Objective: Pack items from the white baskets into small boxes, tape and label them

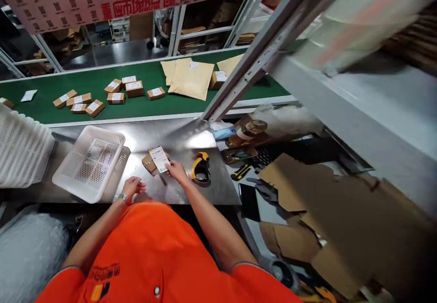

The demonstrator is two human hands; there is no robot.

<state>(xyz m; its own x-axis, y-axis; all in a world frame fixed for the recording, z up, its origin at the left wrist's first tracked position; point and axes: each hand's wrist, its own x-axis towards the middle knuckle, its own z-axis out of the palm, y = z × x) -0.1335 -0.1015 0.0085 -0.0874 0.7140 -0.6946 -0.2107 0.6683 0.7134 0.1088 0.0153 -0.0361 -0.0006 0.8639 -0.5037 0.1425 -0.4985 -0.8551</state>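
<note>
Head view | right hand [176,170] grip clamped on label [159,159], print unreadable | left hand [132,186] loosely apart

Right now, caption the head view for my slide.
Right hand holds a label over a small box; left hand rests beside.

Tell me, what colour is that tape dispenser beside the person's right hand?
Yellow and black; the tape dispenser lies on the steel table, seen in the head view.

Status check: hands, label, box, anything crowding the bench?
Right hand pinching label over small box. Left hand empty, resting on bench. Tape dispenser right of the box, white basket left.
</note>
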